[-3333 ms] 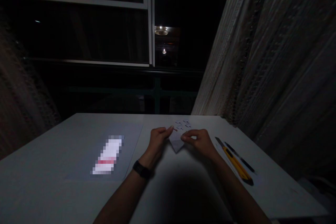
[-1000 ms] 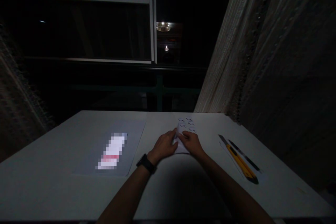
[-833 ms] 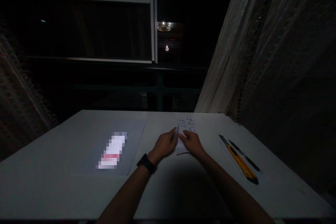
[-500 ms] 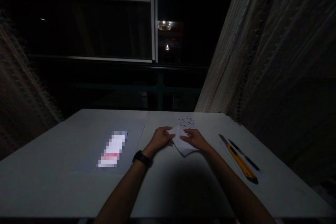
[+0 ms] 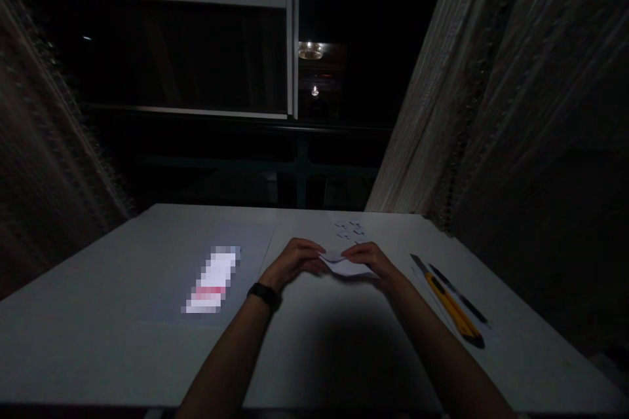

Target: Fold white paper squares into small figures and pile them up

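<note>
Between my two hands is a folded white paper (image 5: pixel 346 267), its near edge facing me and sagging in a slight curve. My left hand (image 5: pixel 297 257), with a dark band on the wrist, pinches the paper's left end. The right end is gripped by my right hand (image 5: pixel 372 259), thumb and fingers closed on it. Just beyond the hands lie several small pieces with dark marks (image 5: pixel 350 229), too dim to make out fully. Parts of the fingers behind the paper are hidden.
To the left, a blurred-out bright screen (image 5: pixel 212 280) lies on a pale sheet (image 5: pixel 250 245). A yellow box cutter (image 5: pixel 452 304) and a dark pen (image 5: pixel 459 294) lie on the right of the white table (image 5: pixel 122 353). Curtains (image 5: pixel 417 98) hang beside the dark window.
The paper has tilted from showing its broad face, with a corner pointing toward me, to a flatter, narrower view. Both hands have turned with it and still hold it.
</note>
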Available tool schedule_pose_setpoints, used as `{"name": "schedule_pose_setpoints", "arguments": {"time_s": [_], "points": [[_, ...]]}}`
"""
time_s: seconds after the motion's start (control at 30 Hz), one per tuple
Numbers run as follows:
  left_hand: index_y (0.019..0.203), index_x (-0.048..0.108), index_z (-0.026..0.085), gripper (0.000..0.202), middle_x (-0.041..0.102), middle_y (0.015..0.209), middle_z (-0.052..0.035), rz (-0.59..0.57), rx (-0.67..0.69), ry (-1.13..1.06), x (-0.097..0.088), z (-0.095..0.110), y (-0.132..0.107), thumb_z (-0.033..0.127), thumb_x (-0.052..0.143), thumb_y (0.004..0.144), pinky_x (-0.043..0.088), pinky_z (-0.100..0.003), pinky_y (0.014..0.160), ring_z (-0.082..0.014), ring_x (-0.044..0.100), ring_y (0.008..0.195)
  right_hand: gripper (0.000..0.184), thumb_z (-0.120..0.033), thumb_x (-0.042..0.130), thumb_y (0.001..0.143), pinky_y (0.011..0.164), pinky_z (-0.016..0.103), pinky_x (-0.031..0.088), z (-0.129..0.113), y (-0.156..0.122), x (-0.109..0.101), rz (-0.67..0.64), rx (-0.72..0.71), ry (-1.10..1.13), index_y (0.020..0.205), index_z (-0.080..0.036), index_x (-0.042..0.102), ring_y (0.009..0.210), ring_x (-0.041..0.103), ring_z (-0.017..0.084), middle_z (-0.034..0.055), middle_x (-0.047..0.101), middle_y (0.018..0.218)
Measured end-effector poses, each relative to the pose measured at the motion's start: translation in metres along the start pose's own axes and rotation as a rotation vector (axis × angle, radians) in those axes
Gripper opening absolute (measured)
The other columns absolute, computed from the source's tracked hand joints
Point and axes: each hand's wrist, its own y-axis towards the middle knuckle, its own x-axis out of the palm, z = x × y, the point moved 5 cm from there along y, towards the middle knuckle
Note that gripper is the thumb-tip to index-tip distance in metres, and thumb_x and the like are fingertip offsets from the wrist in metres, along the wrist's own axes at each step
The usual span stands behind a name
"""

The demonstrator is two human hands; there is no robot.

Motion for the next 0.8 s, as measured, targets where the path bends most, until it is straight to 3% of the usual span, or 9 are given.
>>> {"name": "schedule_pose_setpoints", "arguments": {"time_s": [0.1, 0.2, 0.3, 0.37, 0.43, 0.53, 0.67, 0.8], "points": [[0.095, 0.062, 0.006, 0.034, 0.067, 0.073, -0.0143, 0.034, 0.030, -0.055, 0.001, 0.003, 0.001, 0.018, 0.066, 0.064, 0.052, -0.036, 0.060, -0.0243, 0.065, 0.067, 0.021, -0.024, 0.072, 0.051, 0.053, 0.025, 0.041, 0.000, 0.001, 0.001, 0.012, -0.033, 0.034, 0.069, -0.014, 0.071, 0.054, 0.056, 0.014, 0.0030, 0.066, 0.060], [0.116, 0.052, 0.013, 0.051, 0.065, 0.094, -0.0143, 0.071, 0.062, -0.092, 0.007, 0.006, 0.001, 0.025, 0.065, 0.068, 0.052, -0.037, 0.068, -0.0235, 0.064, 0.077, 0.042, -0.030, 0.073, 0.052, 0.052, 0.027, 0.042, 0.005, 0.004, -0.001, 0.156, -0.089, 0.111, 0.089, -0.012, 0.068, 0.053, 0.057, 0.016, 0.0045, 0.067, 0.063], [0.113, 0.053, 0.012, 0.051, 0.064, 0.098, -0.0153, 0.057, 0.054, -0.056, 0.018, 0.000, 0.003, 0.032, 0.066, 0.068, 0.051, -0.037, 0.071, -0.0242, 0.063, 0.084, 0.061, -0.038, 0.072, 0.055, 0.051, 0.028, 0.043, 0.012, 0.006, -0.001, 0.296, -0.148, 0.120, 0.108, -0.011, 0.059, 0.053, 0.058, 0.018, 0.0041, 0.066, 0.061], [0.103, 0.059, 0.008, 0.047, 0.066, 0.088, -0.0149, 0.060, 0.043, -0.019, 0.021, -0.008, 0.007, 0.032, 0.070, 0.064, 0.051, -0.036, 0.070, -0.0232, 0.063, 0.079, 0.052, -0.043, 0.068, 0.059, 0.048, 0.027, 0.042, 0.015, 0.006, 0.003, 0.310, -0.180, 0.063, 0.101, -0.012, 0.061, 0.053, 0.057, 0.018, 0.0031, 0.064, 0.059], [0.091, 0.062, 0.006, 0.040, 0.066, 0.078, -0.0125, 0.086, 0.063, -0.003, 0.020, -0.014, 0.011, 0.032, 0.071, 0.062, 0.051, -0.034, 0.066, -0.0204, 0.063, 0.070, 0.038, -0.047, 0.065, 0.063, 0.044, 0.025, 0.039, 0.015, 0.005, 0.006, 0.316, -0.209, -0.011, 0.078, -0.012, 0.066, 0.050, 0.055, 0.016, 0.0017, 0.061, 0.054], [0.077, 0.063, 0.006, 0.034, 0.064, 0.066, -0.0084, 0.167, 0.097, 0.011, 0.013, -0.018, 0.015, 0.034, 0.071, 0.060, 0.051, -0.030, 0.059, -0.0169, 0.061, 0.059, 0.038, -0.049, 0.064, 0.062, 0.041, 0.023, 0.034, 0.013, 0.002, 0.007, 0.337, -0.207, -0.034, 0.054, -0.013, 0.060, 0.045, 0.049, 0.013, 0.0006, 0.056, 0.048], [0.077, 0.063, 0.007, 0.036, 0.064, 0.066, -0.0078, 0.188, 0.102, -0.002, 0.010, -0.013, 0.013, 0.037, 0.071, 0.059, 0.050, -0.029, 0.057, -0.0164, 0.061, 0.058, 0.039, -0.051, 0.066, 0.058, 0.041, 0.023, 0.035, 0.016, 0.003, 0.008, 0.271, -0.093, 0.103, 0.058, -0.012, 0.060, 0.043, 0.048, 0.012, 0.0014, 0.057, 0.050], [0.077, 0.063, 0.006, 0.037, 0.064, 0.068, -0.0093, 0.171, 0.061, 0.033, 0.017, -0.011, 0.010, 0.039, 0.069, 0.061, 0.050, -0.030, 0.058, -0.0175, 0.062, 0.061, 0.040, -0.051, 0.064, 0.060, 0.038, 0.021, 0.032, 0.011, 0.001, 0.009, 0.294, -0.133, 0.047, 0.052, -0.013, 0.056, 0.040, 0.043, 0.010, -0.0006, 0.051, 0.044]]}}
